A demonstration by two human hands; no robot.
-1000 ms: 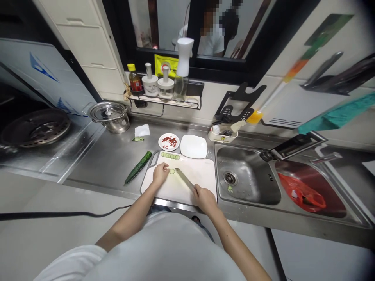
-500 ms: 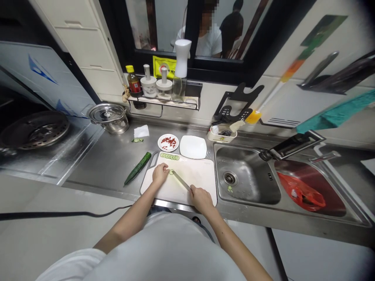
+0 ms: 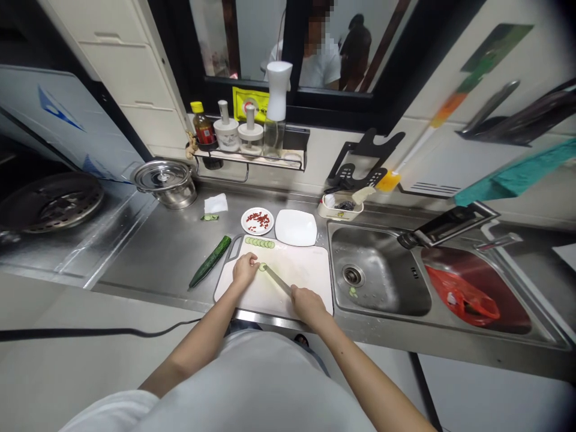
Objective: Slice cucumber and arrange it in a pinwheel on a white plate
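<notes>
Your right hand (image 3: 309, 305) wraps the knife (image 3: 278, 281), its tip at the cucumber slice (image 3: 261, 267) on the cutting board (image 3: 306, 264). Your left hand (image 3: 244, 270) half-curls beside it, hold unclear; tuck those fingertips clear of the blade.

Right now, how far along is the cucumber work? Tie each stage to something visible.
Looks done: a row of slices on the board. In hand: the right hand holds the knife, its tip at one slice beside the left hand. Probably left: that slice, outside the row; the cucumber beside the board looks whole.
</notes>
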